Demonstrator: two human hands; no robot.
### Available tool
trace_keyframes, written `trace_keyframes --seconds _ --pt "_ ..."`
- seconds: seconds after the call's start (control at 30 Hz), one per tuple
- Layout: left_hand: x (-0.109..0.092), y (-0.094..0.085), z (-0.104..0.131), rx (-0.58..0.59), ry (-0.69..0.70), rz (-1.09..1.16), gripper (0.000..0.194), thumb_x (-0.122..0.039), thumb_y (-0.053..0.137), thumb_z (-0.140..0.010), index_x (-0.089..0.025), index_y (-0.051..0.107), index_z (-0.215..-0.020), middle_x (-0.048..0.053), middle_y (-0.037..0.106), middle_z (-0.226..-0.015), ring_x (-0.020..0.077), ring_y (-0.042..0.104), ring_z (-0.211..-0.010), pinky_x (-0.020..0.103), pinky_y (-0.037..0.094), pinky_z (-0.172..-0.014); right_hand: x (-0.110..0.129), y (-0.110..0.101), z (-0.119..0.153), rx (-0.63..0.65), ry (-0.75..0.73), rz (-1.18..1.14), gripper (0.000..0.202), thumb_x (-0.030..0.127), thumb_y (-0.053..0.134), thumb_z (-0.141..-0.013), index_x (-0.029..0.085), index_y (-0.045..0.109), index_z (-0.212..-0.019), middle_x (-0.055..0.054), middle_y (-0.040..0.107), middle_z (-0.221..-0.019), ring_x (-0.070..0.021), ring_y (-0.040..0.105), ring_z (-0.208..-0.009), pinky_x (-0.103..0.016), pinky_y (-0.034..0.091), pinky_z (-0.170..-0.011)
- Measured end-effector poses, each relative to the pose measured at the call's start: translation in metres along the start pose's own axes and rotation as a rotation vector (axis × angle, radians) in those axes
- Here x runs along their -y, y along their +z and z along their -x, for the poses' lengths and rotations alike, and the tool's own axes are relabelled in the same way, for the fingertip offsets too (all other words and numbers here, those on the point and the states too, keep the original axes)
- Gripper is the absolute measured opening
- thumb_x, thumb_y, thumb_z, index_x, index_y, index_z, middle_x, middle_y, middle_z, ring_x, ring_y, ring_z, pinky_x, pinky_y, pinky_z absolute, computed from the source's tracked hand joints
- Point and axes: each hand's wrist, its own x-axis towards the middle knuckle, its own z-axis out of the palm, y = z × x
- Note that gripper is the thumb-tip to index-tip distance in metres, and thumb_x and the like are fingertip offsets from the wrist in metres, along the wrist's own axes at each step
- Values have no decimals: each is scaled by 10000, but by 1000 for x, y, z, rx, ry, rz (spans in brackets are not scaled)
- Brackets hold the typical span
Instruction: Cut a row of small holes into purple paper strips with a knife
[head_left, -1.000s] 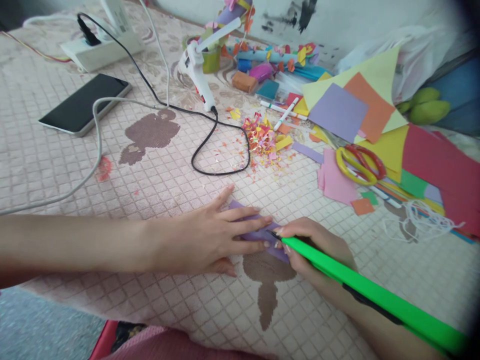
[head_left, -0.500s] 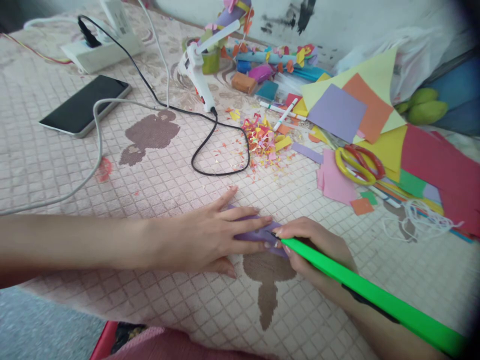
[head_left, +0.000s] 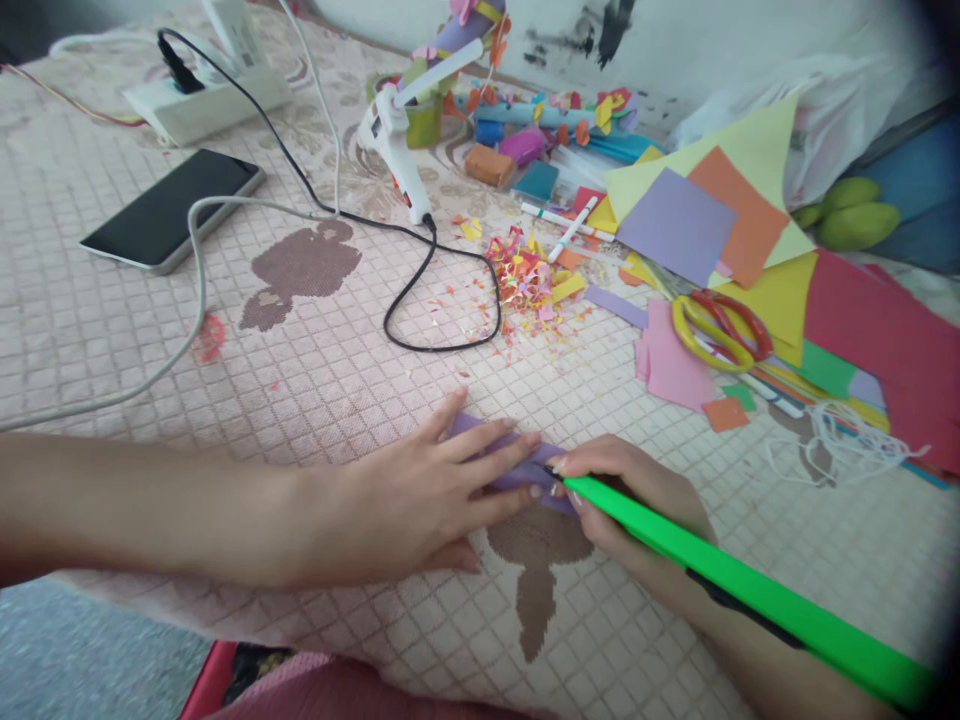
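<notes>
My left hand (head_left: 427,490) lies with fingers spread over a piece of purple paper (head_left: 469,425), pressing it against the patterned tablecloth. The fingers hide much of the paper. At its right end, my right hand (head_left: 637,490) grips a long bright green utility knife (head_left: 712,565) close to its dark tip, held like a pen. That tip rests on the purple paper, near the fingertips of my left hand. A black part shows along the knife's side, and its back end slants down to the lower right.
Beyond my hands are a white glue gun (head_left: 397,150) with a black cord, paper scraps (head_left: 525,275), and scissors (head_left: 720,330) on coloured paper sheets. White string (head_left: 840,440) lies at right. A phone (head_left: 172,210) and power strip (head_left: 210,105) are at left.
My left hand has shifted slightly toward me, baring more of the purple paper's upper edge. My right hand and the utility knife look almost unmoved.
</notes>
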Motion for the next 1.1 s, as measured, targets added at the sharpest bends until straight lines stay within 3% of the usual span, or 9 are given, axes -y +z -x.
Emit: trace_keyframes --seconds 0.17,0.3,0.4,0.53,0.77,1.1 --pt "-9 1 -1 -62 1 1 793 -581 718 -843 -125 493 -1452 210 445 -1535 378 481 -1381 577 417 -1113 0 -2 -3 23 -51 -11 216 68 558 -858 252 616 -956 -1 726 -822 -142 705 -752 -254 591 -675" --pt "14 -5 -4 -114 49 91 468 -365 641 -958 -111 587 -1347 176 547 -1461 295 567 -1312 501 403 -1157 -2 -1 -2 14 -64 -18 203 68 566 -858 243 622 -945 4 721 -818 -123 696 -739 -224 578 -671" --pt "32 -8 -4 -41 157 145 406 -248 540 -999 -153 552 -1393 151 466 -1536 255 469 -1418 434 378 -1193 -3 1 -1 -8 -50 -31 199 72 571 -863 243 626 -948 7 719 -825 -117 690 -753 -216 570 -687" --pt "40 -7 0 26 214 164 562 -73 495 -920 -224 480 -1461 115 320 -1625 237 356 -1493 425 303 -1240 -5 3 2 -11 -32 -46 204 72 570 -864 248 627 -948 15 715 -831 -111 682 -768 -213 560 -701" --pt "26 -12 1 41 135 165 568 -58 490 -904 -174 490 -1460 152 333 -1609 264 362 -1487 427 351 -1209 -6 1 4 -6 2 -17 206 78 573 -857 254 627 -948 26 702 -834 -102 667 -726 -213 547 -680" --pt "13 -10 3 -32 56 155 514 -92 456 -950 -160 473 -1458 147 421 -1567 254 437 -1444 380 381 -1180 -3 -1 1 14 -15 -28 166 104 576 -877 240 632 -954 22 707 -808 -108 675 -722 -222 549 -676"
